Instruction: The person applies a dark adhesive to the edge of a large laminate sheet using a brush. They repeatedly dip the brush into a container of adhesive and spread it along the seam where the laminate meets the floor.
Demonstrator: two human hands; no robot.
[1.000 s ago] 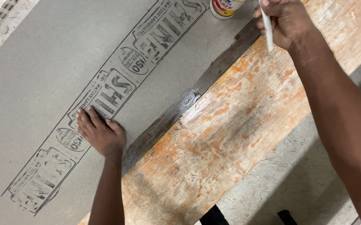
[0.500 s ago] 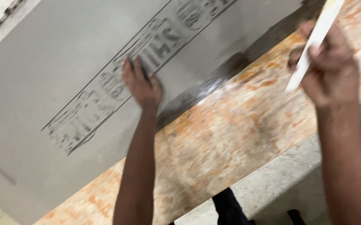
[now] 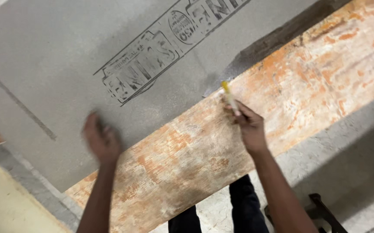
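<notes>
Right hand (image 3: 250, 128) pinches a yellow-tipped marker (image 3: 230, 97), tip at the near edge of the grey board (image 3: 66, 64). Left hand (image 3: 101, 139), blurred, lies flat on the board near its lower edge; whether the fingers are spread I cannot tell. The board lies across an orange-stained wooden surface (image 3: 307, 86). To mark well: press the board still and keep the tip right at the edge. Half a second ago the marker was lifted off to the right; it has since come down to the board.
</notes>
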